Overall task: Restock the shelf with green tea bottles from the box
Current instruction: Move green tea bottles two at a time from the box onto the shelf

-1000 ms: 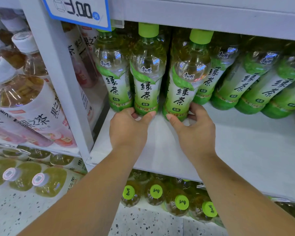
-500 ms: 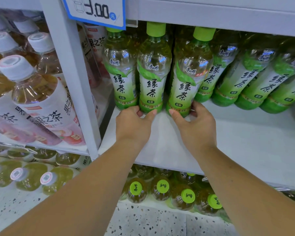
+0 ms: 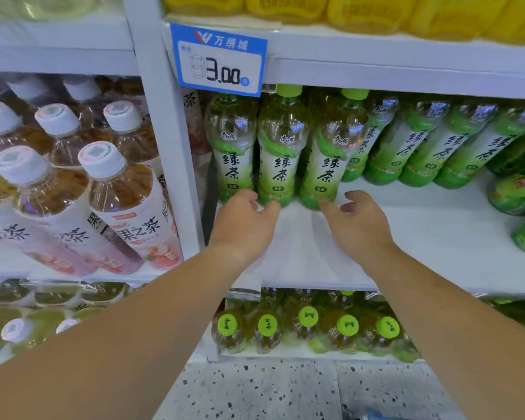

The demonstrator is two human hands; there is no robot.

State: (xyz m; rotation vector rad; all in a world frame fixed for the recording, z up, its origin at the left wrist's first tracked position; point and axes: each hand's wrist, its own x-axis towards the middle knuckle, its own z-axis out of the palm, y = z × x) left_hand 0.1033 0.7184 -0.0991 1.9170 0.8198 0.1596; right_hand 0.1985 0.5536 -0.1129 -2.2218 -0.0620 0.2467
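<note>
Green tea bottles (image 3: pixel 281 165), left hand (image 3: pixel 243 222), right hand (image 3: pixel 358 222) loosened

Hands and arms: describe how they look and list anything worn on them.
The left hand and right hand are bare: no gloves, rings or watch show. The left forearm and right forearm are uncovered as far as the frame edge, with no sleeve, wristband or marking in view.

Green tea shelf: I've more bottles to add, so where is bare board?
The board lies bare right of the right hand, before the back-row bottles, up to the green bottles at far right. Crowded at left: three front bottles by the post.
</note>
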